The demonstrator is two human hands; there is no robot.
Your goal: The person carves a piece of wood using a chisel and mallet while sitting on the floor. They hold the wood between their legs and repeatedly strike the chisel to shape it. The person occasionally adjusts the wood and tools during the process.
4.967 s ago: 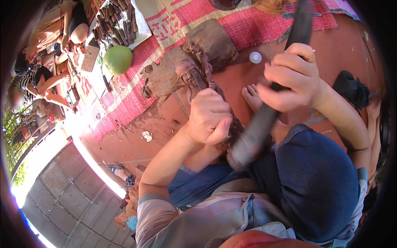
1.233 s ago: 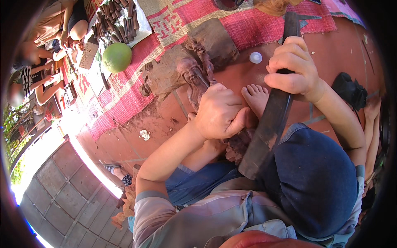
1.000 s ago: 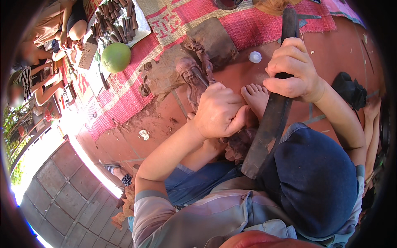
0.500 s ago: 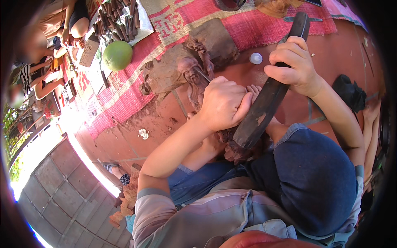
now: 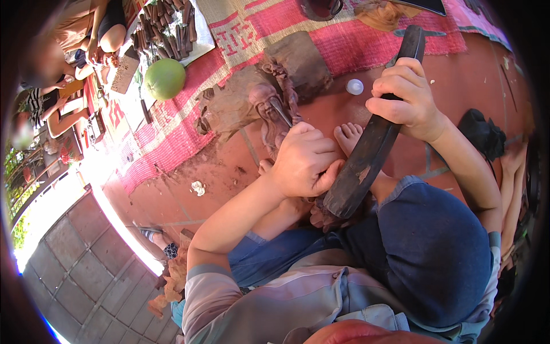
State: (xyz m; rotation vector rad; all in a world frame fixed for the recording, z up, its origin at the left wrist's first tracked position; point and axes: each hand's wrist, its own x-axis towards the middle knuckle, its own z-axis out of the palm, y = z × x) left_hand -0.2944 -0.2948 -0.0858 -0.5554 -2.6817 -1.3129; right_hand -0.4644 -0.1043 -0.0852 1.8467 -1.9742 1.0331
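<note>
My left hand (image 5: 306,163) is closed round a chisel, whose thin metal blade (image 5: 281,112) sticks out toward a carved wooden figure. The blade's end lies at the beard of the bearded figure (image 5: 267,117); its handle is hidden in my fist. My right hand (image 5: 408,100) grips a long, flat, dark wooden mallet (image 5: 366,163) near its upper end. The mallet's wide lower end is close beside my left fist; whether they touch I cannot tell. The figure leans against a rough wood block (image 5: 301,63), and its lower part is hidden behind my left hand and forearm.
A green round fruit (image 5: 164,79) and several dark-handled tools (image 5: 163,28) lie on the red patterned mat (image 5: 166,135). A small white cap (image 5: 354,86) and a black cloth (image 5: 482,133) are on the tiles. Other people (image 5: 86,57) sit at far left.
My left hand has drawn slightly back toward me with the chisel, and more of my bare foot shows. The mallet stays beside my left fist. The whole view has shifted a little.
</note>
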